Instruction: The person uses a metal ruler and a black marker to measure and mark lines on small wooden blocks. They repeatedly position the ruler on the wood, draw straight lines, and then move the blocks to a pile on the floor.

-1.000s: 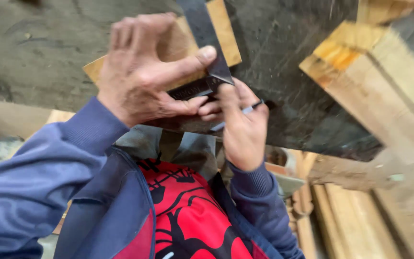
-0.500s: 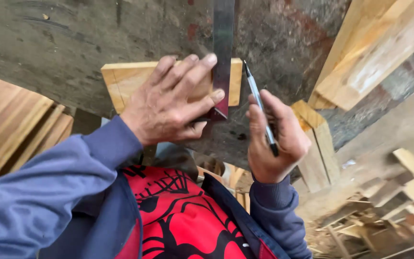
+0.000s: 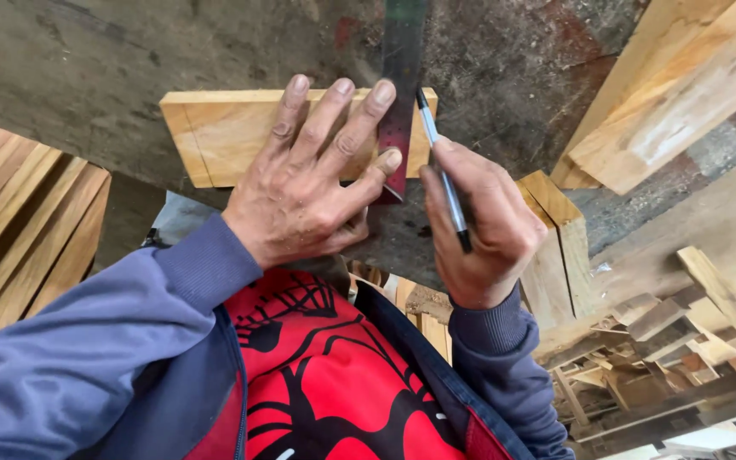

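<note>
A short pale wooden board [image 3: 215, 128] lies on a dark, stained workbench [image 3: 95, 60]. A dark metal ruler [image 3: 402, 60] lies across the board's right end, running away from me. My left hand [image 3: 308, 183] is spread flat on the board, fingertips pressing on the ruler's edge. My right hand [image 3: 479, 230] grips a pen [image 3: 440, 166] with a silver barrel and dark ends. Its tip touches the board right beside the ruler's right edge.
Long wooden planks [image 3: 675, 94] lean at the upper right. A small wood block [image 3: 555, 247] sits at the bench edge by my right wrist. Stacked slats [image 3: 19, 230] lie at the left. Scrap offcuts [image 3: 658, 358] pile up at the lower right.
The view steadied after a blurred swing. My left hand settled flat on the board and ruler, and my right hand brought the pen tip up against the ruler's edge.
</note>
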